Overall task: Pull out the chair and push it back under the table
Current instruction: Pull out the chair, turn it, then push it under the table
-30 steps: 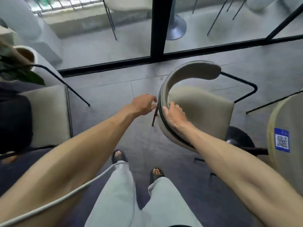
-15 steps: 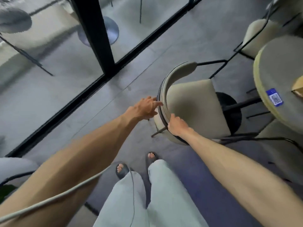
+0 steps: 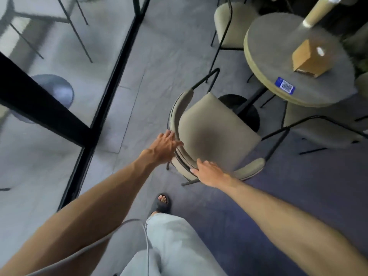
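The chair (image 3: pixel 215 126) has a beige seat, a curved beige backrest and a black metal frame. It stands on the grey floor just in front of me, with its seat pointing toward the round grey table (image 3: pixel 278 48) at the upper right. My left hand (image 3: pixel 165 146) touches the outer left side of the backrest with its fingers stretched out. My right hand (image 3: pixel 211 172) holds the near rim of the backrest, thumb on the inner side. The table's black pedestal base (image 3: pixel 245 110) shows just beyond the seat.
A glass wall with a thick black frame (image 3: pixel 111 80) runs along the left. On the table stand a brown box (image 3: pixel 308 56) and a blue QR sticker (image 3: pixel 284 86). Another beige chair (image 3: pixel 229 20) stands beyond the table, and one more (image 3: pixel 318 128) at its right. My sandalled foot (image 3: pixel 161 204) is below the chair.
The view has swung right, bringing the table into sight. The chair now faces the table's base. My left hand has come up against the backrest; my right hand keeps its hold.
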